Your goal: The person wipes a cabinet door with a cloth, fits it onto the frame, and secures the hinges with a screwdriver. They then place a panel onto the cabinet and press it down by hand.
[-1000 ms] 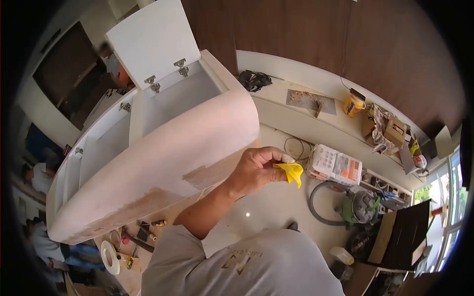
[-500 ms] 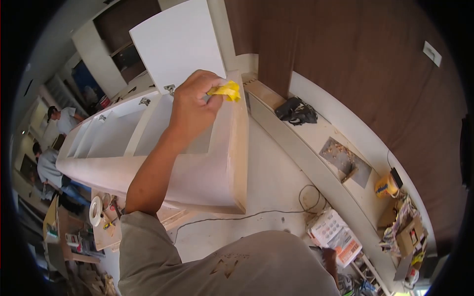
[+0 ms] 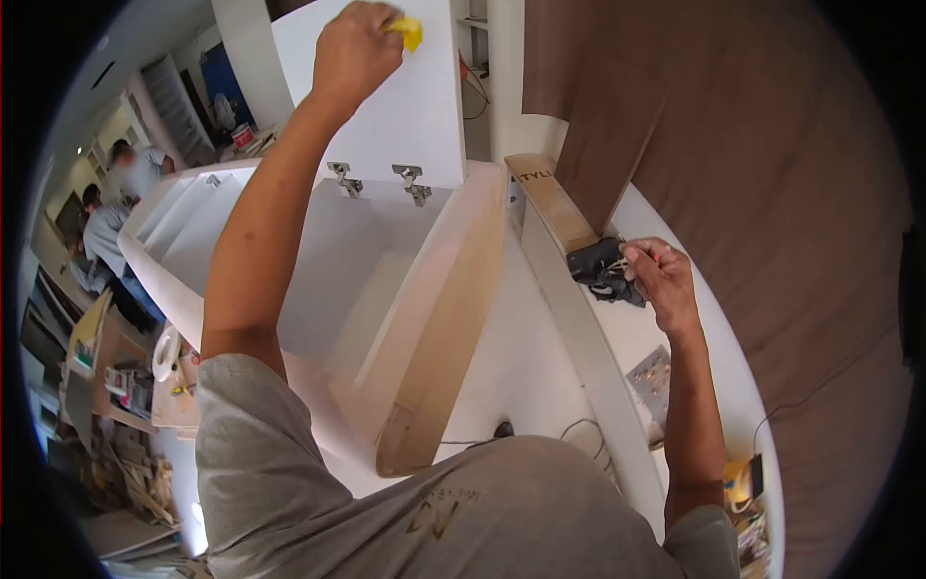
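Note:
My left hand [image 3: 357, 53] is raised in front of the white cabinet door [image 3: 400, 111], closed on a crumpled yellow sheet [image 3: 409, 35] that pokes out past the fingertips. The door stands up on two metal hinges [image 3: 413, 183] above the white cabinet [image 3: 338, 280], which has an open compartment. Off to the right, my right hand [image 3: 664, 280] is over the ledge, thumb and fingers pinched together. A small red bit shows at the fingers; what they hold is too small to name. Right beside them lies a black plastic bag [image 3: 598, 262].
Brown wood panelling [image 3: 733, 193] rises on the right above a ledge with a grey plate [image 3: 652, 381] and a yellow tub [image 3: 741, 482]. Two people [image 3: 108, 232] work at the far left. A tape roll [image 3: 167, 353] lies on a workbench [image 3: 178, 410].
My left hand has risen with the yellow sheet from the cabinet edge to the door. My right hand has come up to the black bag. The view has shifted.

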Demonstrator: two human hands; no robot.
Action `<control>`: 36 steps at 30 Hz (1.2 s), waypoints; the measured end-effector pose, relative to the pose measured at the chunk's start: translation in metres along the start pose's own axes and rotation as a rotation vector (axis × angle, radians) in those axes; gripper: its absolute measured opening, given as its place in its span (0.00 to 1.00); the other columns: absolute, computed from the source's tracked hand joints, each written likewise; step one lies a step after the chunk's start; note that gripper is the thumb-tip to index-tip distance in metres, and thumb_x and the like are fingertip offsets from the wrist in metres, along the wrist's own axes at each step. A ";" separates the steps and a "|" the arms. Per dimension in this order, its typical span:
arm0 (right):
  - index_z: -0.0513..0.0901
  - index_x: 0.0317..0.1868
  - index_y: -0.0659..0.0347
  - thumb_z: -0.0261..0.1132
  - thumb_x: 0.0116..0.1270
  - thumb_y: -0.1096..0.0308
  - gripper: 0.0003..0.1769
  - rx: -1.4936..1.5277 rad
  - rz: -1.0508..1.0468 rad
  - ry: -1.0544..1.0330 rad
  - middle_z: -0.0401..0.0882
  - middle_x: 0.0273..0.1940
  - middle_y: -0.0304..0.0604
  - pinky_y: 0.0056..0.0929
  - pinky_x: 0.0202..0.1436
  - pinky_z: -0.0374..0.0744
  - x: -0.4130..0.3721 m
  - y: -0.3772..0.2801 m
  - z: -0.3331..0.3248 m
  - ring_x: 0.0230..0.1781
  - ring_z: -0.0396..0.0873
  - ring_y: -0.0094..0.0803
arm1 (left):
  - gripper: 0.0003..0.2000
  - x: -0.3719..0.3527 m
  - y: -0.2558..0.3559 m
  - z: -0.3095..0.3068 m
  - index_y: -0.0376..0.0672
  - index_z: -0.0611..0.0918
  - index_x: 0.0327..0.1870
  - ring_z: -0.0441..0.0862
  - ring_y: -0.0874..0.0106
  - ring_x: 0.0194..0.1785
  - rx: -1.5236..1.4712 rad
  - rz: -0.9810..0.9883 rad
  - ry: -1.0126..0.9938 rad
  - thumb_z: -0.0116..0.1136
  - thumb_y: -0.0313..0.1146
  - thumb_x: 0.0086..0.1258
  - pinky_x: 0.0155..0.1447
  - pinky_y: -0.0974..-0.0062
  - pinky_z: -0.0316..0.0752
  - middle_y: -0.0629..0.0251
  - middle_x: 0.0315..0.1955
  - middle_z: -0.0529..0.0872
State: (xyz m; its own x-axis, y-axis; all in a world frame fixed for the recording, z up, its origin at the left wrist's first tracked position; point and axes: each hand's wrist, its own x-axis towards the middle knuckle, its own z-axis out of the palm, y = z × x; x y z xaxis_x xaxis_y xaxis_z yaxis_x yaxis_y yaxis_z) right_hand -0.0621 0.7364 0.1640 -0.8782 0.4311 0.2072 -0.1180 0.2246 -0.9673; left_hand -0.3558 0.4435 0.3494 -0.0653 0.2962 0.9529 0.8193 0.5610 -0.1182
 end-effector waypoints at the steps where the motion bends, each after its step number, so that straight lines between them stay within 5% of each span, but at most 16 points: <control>1: 0.86 0.43 0.64 0.68 0.71 0.63 0.11 -0.034 -0.058 -0.051 0.78 0.28 0.32 0.17 0.29 0.68 0.016 -0.013 0.005 0.25 0.69 0.16 | 0.10 0.006 0.000 0.003 0.40 0.86 0.42 0.85 0.56 0.43 -0.004 0.014 0.030 0.64 0.28 0.59 0.51 0.65 0.81 0.56 0.40 0.87; 4: 0.86 0.44 0.66 0.67 0.72 0.65 0.11 -0.120 -0.306 -0.088 0.79 0.32 0.32 0.18 0.37 0.72 0.061 -0.032 0.016 0.32 0.73 0.17 | 0.10 0.007 -0.004 0.025 0.39 0.86 0.43 0.85 0.56 0.44 0.048 0.042 0.048 0.65 0.28 0.60 0.51 0.65 0.81 0.56 0.40 0.87; 7: 0.86 0.44 0.66 0.66 0.72 0.66 0.11 -0.130 -0.273 -0.089 0.80 0.34 0.32 0.19 0.42 0.74 0.100 -0.039 0.018 0.36 0.74 0.18 | 0.13 -0.026 -0.004 0.058 0.40 0.84 0.45 0.85 0.57 0.45 0.008 0.059 0.025 0.64 0.24 0.59 0.51 0.66 0.82 0.57 0.42 0.85; 11: 0.85 0.51 0.64 0.69 0.70 0.53 0.22 -0.129 -0.433 -0.133 0.77 0.33 0.29 0.15 0.27 0.64 0.167 -0.056 0.034 0.24 0.64 0.12 | 0.15 -0.067 0.001 0.084 0.41 0.84 0.46 0.86 0.57 0.41 -0.025 0.055 0.091 0.64 0.20 0.56 0.44 0.66 0.83 0.56 0.43 0.84; 13: 0.86 0.46 0.67 0.69 0.69 0.53 0.22 -0.230 -0.548 -0.078 0.82 0.39 0.38 0.22 0.44 0.76 0.203 -0.087 0.055 0.41 0.77 0.24 | 0.17 -0.084 0.007 0.088 0.40 0.84 0.48 0.85 0.58 0.38 -0.002 0.078 0.099 0.65 0.18 0.55 0.40 0.67 0.83 0.54 0.44 0.84; 17: 0.84 0.47 0.69 0.69 0.65 0.51 0.25 -0.190 -0.728 -0.106 0.82 0.39 0.45 0.26 0.42 0.79 0.272 -0.150 0.107 0.42 0.79 0.28 | 0.19 -0.126 0.023 0.102 0.36 0.83 0.51 0.84 0.53 0.42 0.038 0.026 0.037 0.64 0.17 0.56 0.44 0.66 0.82 0.47 0.43 0.83; 20: 0.74 0.68 0.70 0.70 0.65 0.46 0.41 -0.088 -0.691 -0.281 0.81 0.56 0.58 0.41 0.61 0.77 0.309 -0.207 0.140 0.56 0.80 0.48 | 0.17 -0.133 0.025 0.093 0.30 0.81 0.49 0.82 0.54 0.39 0.066 0.128 -0.096 0.64 0.18 0.56 0.41 0.63 0.80 0.47 0.42 0.81; 29: 0.85 0.49 0.70 0.61 0.72 0.54 0.23 0.101 -0.787 -0.386 0.85 0.46 0.53 0.33 0.51 0.78 0.342 -0.231 0.208 0.48 0.82 0.38 | 0.16 -0.109 0.006 0.083 0.26 0.80 0.46 0.82 0.56 0.35 0.092 0.270 -0.182 0.65 0.18 0.55 0.39 0.64 0.79 0.47 0.42 0.81; 32: 0.85 0.42 0.68 0.59 0.72 0.58 0.18 0.165 -1.030 -0.304 0.84 0.40 0.50 0.33 0.48 0.77 0.339 -0.226 0.213 0.43 0.81 0.35 | 0.15 -0.099 0.004 0.087 0.25 0.80 0.45 0.81 0.56 0.36 0.092 0.313 -0.154 0.63 0.18 0.56 0.39 0.64 0.79 0.46 0.43 0.80; 36: 0.85 0.39 0.66 0.59 0.71 0.59 0.17 0.254 -0.919 -0.330 0.83 0.39 0.49 0.34 0.48 0.76 0.339 -0.224 0.212 0.41 0.80 0.35 | 0.14 -0.130 0.006 0.084 0.24 0.80 0.44 0.79 0.57 0.34 0.033 0.435 -0.307 0.60 0.21 0.57 0.38 0.65 0.77 0.46 0.43 0.78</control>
State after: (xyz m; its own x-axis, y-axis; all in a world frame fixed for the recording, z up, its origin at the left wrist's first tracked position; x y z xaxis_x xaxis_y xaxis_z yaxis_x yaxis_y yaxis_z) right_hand -0.4322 0.6469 0.4197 -0.4774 -0.0879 0.8743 -0.8750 0.1387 -0.4639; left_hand -0.3901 0.4737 0.2011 0.1086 0.7168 0.6887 0.7896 0.3587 -0.4978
